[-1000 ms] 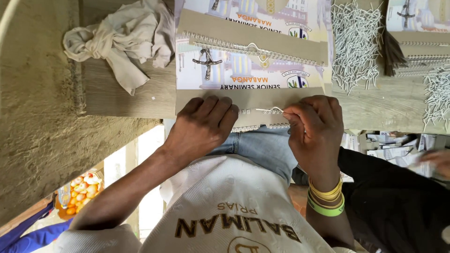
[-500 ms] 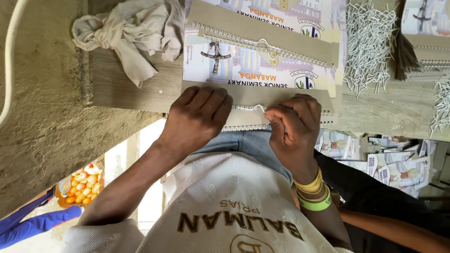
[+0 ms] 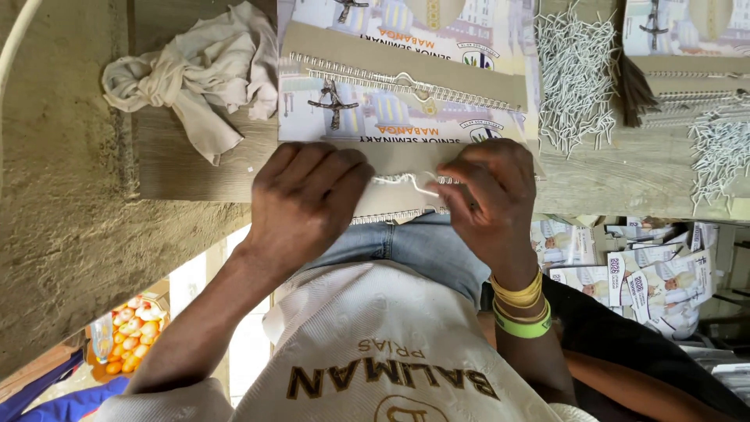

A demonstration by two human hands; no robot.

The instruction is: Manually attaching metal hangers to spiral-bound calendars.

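My left hand (image 3: 308, 199) lies flat, fingers together, pressing down a tan card-backed calendar (image 3: 398, 160) at the near edge of the wooden table (image 3: 195, 168). My right hand (image 3: 488, 195), with yellow and green bangles at the wrist, pinches a small white wire hanger (image 3: 402, 181) that lies on the card between the two hands. The calendar's wire spiral binding (image 3: 391, 216) shows just below my fingers, over my lap. Most of the card is hidden under my hands.
More bound calendars (image 3: 406, 86) lie stacked just beyond. A crumpled pale cloth (image 3: 195, 74) sits at the left. Piles of white wire pieces (image 3: 574, 70) lie at the right, with more (image 3: 719, 148) further right. Loose printed sheets (image 3: 633, 273) lie below the table edge.
My right hand has shifted slightly left along the binding, and the white wire hanger now shows more plainly between my hands. My left hand stays pressed flat.
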